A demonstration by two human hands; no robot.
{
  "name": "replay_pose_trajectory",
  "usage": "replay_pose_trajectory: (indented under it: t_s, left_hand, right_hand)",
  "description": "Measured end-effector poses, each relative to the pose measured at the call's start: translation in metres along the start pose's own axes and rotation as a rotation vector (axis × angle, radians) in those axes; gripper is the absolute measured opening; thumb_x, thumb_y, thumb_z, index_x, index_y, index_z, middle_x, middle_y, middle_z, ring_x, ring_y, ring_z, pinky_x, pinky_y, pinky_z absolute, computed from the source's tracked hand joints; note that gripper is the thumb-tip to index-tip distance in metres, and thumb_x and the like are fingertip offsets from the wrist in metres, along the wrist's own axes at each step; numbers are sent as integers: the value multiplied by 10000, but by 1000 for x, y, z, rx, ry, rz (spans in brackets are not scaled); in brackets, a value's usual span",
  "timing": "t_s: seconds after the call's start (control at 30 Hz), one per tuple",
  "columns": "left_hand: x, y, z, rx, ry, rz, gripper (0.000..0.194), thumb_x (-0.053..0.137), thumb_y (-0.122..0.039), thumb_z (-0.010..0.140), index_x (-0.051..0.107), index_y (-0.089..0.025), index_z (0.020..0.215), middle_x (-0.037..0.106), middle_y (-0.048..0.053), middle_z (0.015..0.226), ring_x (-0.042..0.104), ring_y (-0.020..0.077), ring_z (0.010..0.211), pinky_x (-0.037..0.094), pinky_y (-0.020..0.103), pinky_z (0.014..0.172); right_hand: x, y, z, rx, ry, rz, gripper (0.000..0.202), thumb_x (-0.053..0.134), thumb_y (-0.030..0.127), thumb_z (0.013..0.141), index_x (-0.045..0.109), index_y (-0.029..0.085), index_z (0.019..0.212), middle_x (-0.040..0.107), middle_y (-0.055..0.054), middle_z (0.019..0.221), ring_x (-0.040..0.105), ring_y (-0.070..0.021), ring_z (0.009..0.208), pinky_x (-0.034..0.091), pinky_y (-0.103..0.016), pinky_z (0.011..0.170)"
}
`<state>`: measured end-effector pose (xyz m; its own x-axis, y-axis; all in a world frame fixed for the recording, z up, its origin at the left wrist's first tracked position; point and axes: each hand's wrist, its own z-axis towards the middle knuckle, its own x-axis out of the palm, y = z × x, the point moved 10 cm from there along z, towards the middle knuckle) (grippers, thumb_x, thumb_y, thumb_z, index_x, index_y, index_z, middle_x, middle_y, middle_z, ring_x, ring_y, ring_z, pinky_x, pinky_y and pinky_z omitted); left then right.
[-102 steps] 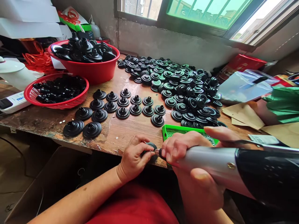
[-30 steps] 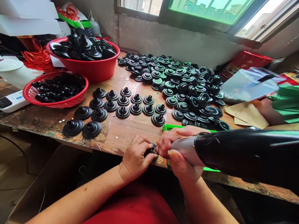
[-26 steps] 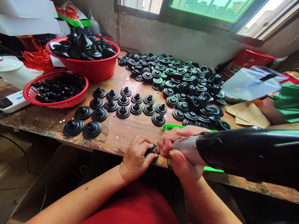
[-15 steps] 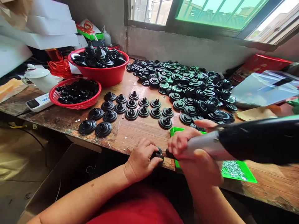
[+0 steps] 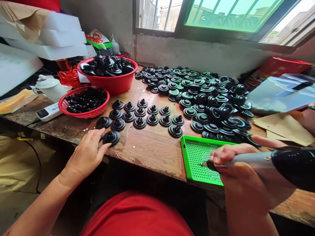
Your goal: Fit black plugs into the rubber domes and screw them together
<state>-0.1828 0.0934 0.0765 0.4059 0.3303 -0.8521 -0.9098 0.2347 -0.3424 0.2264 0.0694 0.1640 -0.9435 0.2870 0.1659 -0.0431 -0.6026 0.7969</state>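
Observation:
At the front left of the bench, my left hand point(image 5: 88, 149) reaches over a black stepped disc that it mostly covers. Its fingers and thumb are apart, the thumb close to a neighbouring black disc point(image 5: 111, 138) with an upright neck. Whether it touches either is unclear. My right hand point(image 5: 236, 160) is wrapped round an electric screwdriver point(image 5: 256, 164) with a grey front and black body. Its bit points left, over the green perforated tray point(image 5: 185, 160), where small metal screws lie partly behind the hand.
Several more discs point(image 5: 139, 122) stand in rows, with a large heap of discs point(image 5: 197, 88) behind. At left are a red basin point(image 5: 118, 85) of discs, a red basket point(image 5: 85, 113) of black parts, a white lidded cup point(image 5: 50, 88) and a white device point(image 5: 49, 111). Clear plastic boxes point(image 5: 275, 93) stand right.
My left hand has left the disc it held at the bench edge and moved left to the rows. The screwdriver has moved right, from that disc to over the green tray. The view has shifted slightly.

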Motion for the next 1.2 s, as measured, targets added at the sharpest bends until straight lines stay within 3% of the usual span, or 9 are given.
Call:
replay_pose_trajectory:
  t_s: [0.1,0.23,0.5,0.63,0.77,1.03,1.2]
  left_hand:
    - [17,-11,10,71,-70,-6,349,514,-371,973,578,-186,1262,656,152,1212,610,349,1145,472,559,1037]
    - [33,-34,12,104,-109,-114,199,538,-345,980,631,-216,1099,704,100,1057,644,312,1041,501,517,980]
    - [75,-144,-1,259,-35,-436,128,594,-216,964,637,-220,1084,706,56,971,638,235,933,538,397,866]
    - [89,-177,-4,315,-11,-500,137,596,-179,958,620,-197,1092,693,67,967,622,231,917,544,379,829]
    - [92,-187,-7,341,-17,-536,153,608,-169,951,609,-194,1103,683,68,971,618,227,914,543,368,819]
    - [102,-180,-5,267,37,-600,296,675,-223,918,577,-193,1195,678,76,1036,640,230,953,563,383,857]
    - [106,-181,-2,259,81,-635,152,662,-201,915,626,-189,1062,675,75,1004,649,226,952,573,373,843]
  right_hand:
    - [-17,1,3,-65,-77,-29,459,818,238,718,668,261,1151,665,6,680,574,-209,526,483,-386,499]
    - [-37,-9,4,-59,-135,-79,445,812,256,747,661,264,1166,662,18,679,577,-194,522,478,-377,532]
    - [-46,-21,-7,-73,-89,-177,318,788,242,787,638,204,1065,680,44,683,614,-159,539,510,-336,573]
    - [-49,-22,-8,-78,-92,-164,364,783,256,792,630,210,1118,677,40,696,613,-167,541,513,-342,561]
    - [-49,-22,-9,-87,-88,-146,466,782,248,788,605,217,1217,676,43,702,619,-172,544,518,-349,561]
    - [-52,-19,-7,-81,-98,-103,471,784,252,770,593,224,1200,678,37,718,615,-174,547,523,-355,541]
    - [-26,12,-5,-122,-40,32,438,770,284,775,610,234,1180,655,21,699,570,-186,533,505,-372,511]
